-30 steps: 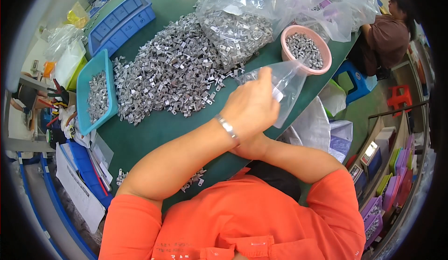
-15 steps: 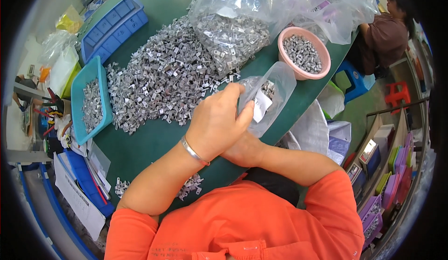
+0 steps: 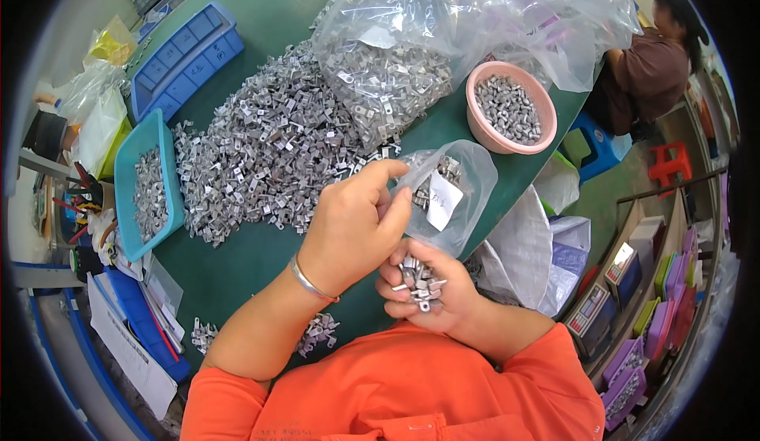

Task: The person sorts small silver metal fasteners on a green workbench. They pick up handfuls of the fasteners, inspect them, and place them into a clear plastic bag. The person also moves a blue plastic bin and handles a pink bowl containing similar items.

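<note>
My left hand (image 3: 350, 215), with a silver bangle at the wrist, pinches the rim of a small clear plastic bag (image 3: 475, 180) between thumb and forefinger. Inside that bag lie metal brackets (image 3: 450, 170) and a white paper slip (image 3: 440, 200). Just below it, my right hand (image 3: 453, 287) is turned palm up, its fingers curled round a handful of small metal brackets (image 3: 421, 281). A large heap of similar brackets (image 3: 269, 136) covers the table beyond my left hand. Behind the small bag stands a pink bowl (image 3: 481, 128) of metal parts.
A big clear bag (image 3: 388, 77) of brackets rests against the heap. To the left are a teal basket (image 3: 176, 203) with parts and a blue divided tray (image 3: 186, 61). Loose brackets (image 3: 318, 334) lie by my left forearm. A co-worker (image 3: 653, 65) sits at the far right.
My right hand has come back from the small bag toward my body, and a handful of brackets now shows in it. My left hand stays at the bag's rim.
</note>
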`<state>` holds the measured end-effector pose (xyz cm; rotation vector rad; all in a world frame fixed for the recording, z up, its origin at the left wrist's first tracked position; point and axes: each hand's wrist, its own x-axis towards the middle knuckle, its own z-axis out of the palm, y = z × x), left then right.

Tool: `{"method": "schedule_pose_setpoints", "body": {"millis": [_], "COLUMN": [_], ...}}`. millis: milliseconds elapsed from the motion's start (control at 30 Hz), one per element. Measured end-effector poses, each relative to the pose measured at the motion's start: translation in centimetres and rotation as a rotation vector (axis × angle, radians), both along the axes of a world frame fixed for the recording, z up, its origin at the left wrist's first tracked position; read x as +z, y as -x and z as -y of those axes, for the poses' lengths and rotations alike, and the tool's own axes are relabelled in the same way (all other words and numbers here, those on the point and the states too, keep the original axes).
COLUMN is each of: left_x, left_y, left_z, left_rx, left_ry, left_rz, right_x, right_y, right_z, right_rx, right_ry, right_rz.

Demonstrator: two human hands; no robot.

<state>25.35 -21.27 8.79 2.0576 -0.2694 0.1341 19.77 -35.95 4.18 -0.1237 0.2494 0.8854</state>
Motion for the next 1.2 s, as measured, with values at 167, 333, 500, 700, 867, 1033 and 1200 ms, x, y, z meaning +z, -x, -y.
{"method": "schedule_pose_setpoints", "body": {"millis": [167, 333, 500, 700, 867, 1033, 1200], "left_x": [-0.5, -1.0, -1.1, -1.1, -0.8, -1.3, -0.8], "left_y": [0.0, 0.2, 0.3, 0.5, 0.6, 0.3, 0.4], "left_z": [0.2, 0.7, 0.6, 1.5, 2.1, 2.3, 2.2], "left_rx": [0.005, 0.006, -0.025, -0.028, -0.044, -0.012, 0.009], "left_ry": [0.020, 0.062, 0.061, 0.144, 0.077, 0.225, 0.189], "left_rz": [0.048, 0.082, 0.125, 0.129, 0.129, 0.103, 0.075], "right_x": [2.7, 5.8, 5.9, 6.1, 6.0, 5.1, 4.3], "right_y": [-0.1, -2.4, -3.6, -3.7, -4.2, -4.6, -5.5], "right_z": [1.3, 2.0, 2.9, 2.4, 1.3, 0.6, 0.9], "right_rx": [-0.133, -0.363, -0.516, -0.492, -0.505, -0.517, -0.595], "right_ry": [-0.147, -0.290, -0.282, -0.178, -0.297, -0.344, -0.287], "right_rz": [-0.012, 0.184, 0.189, 0.142, -0.002, -0.139, -0.105]}}
